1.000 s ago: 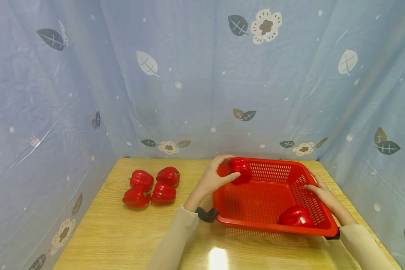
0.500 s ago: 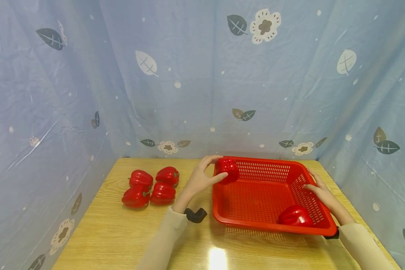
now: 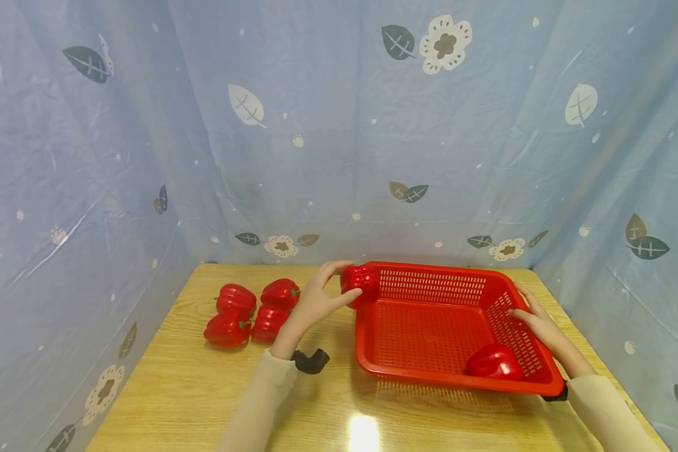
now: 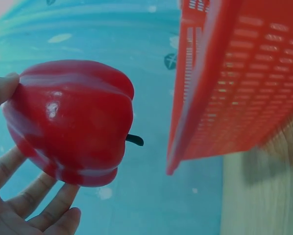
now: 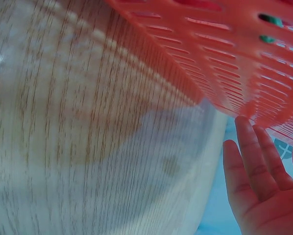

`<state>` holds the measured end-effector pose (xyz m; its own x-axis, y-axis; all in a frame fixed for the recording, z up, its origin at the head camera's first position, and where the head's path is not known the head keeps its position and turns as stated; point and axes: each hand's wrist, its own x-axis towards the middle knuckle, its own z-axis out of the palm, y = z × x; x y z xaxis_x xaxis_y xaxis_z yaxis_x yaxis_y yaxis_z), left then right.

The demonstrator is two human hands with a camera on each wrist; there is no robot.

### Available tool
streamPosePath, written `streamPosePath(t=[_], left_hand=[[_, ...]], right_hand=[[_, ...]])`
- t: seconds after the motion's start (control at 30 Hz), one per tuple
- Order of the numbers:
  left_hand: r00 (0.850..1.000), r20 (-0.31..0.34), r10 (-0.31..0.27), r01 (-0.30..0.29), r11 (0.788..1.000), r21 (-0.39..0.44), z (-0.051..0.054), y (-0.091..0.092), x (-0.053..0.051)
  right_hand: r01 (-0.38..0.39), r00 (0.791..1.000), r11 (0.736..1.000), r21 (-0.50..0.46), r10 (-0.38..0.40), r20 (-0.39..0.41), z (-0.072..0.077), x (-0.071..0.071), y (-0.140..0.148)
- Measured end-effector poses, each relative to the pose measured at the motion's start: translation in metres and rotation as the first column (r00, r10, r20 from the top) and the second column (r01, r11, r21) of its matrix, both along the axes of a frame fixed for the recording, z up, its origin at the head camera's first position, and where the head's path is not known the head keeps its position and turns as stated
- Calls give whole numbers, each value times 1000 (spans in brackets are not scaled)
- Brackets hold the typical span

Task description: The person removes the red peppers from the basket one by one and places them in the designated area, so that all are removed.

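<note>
My left hand (image 3: 311, 304) grips a red bell pepper (image 3: 360, 285) at the basket's back left corner. In the left wrist view that pepper (image 4: 70, 122), with its dark green stem, is beside the basket's outer wall (image 4: 234, 83), apart from it. My right hand (image 3: 542, 323) holds the right rim of the red plastic basket (image 3: 429, 333), thumb inside and fingers along the outside. Seen from the right wrist, the fingers (image 5: 256, 166) lie against the slotted wall. Another red bell pepper (image 3: 495, 363) lies inside the basket at its front right corner.
Several red bell peppers, one of them the near left pepper (image 3: 228, 330), lie clustered on the wooden table (image 3: 164, 389) at the left. A blue patterned curtain (image 3: 316, 157) encloses the table's back and sides.
My left hand has moved left with the bell pepper, from over the basket to its left edge. The right hand, the basket and the other peppers have stayed in place.
</note>
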<state>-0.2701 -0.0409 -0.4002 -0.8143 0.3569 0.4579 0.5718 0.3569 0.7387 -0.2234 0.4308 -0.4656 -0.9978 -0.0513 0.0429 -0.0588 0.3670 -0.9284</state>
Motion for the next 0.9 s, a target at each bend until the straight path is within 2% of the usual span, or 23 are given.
streamPosePath(t=[0.13, 0.43, 0.7, 0.9], left_hand=[[1000, 1, 3, -3, 1000, -6, -4, -6, 1], [998, 52, 44, -43, 999, -23, -13, -18, 5], [997, 43, 63, -62, 998, -28, -21, -28, 9], [992, 83, 93, -91, 995, -33, -28, -34, 13]], right_hand=[[5, 1000, 1000, 11, -5, -1, -1, 0, 0], [-5, 1000, 1000, -16, 5, 2, 0, 0, 1], [8, 1000, 1000, 4, -8, 3, -1, 0, 1], [1, 1000, 1000, 1, -1, -3, -1, 0, 1]])
